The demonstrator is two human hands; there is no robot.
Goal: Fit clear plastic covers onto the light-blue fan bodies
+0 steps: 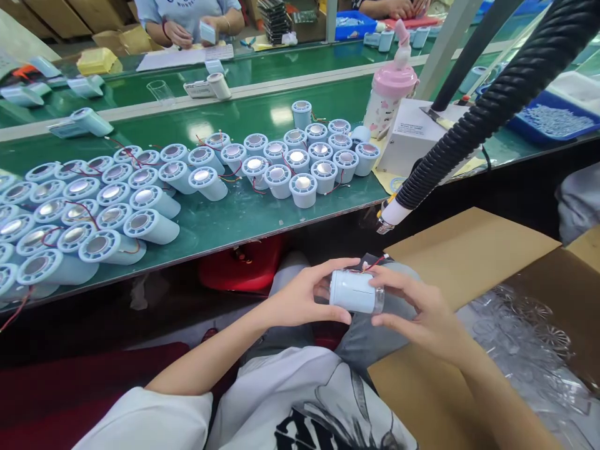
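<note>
Over my lap I hold a pale blue cylinder housing [352,291] on its side, a clear cap at its right end and red wires at its top. My left hand [307,294] grips the left end with thumb below and fingers above. My right hand [419,309] pinches the right end, at the clear cap. Many like pale blue housings [154,187] with silver discs and red wires lie and stand in rows on the green bench [220,219] in front of me.
A black ribbed hose [487,106] slants down from the upper right to a nozzle just above my hands. An open cardboard box [473,262] with clear plastic parts [529,337] sits at my right. A pink bottle [391,87] and white box [412,134] stand on the bench. Another person [187,19] works across.
</note>
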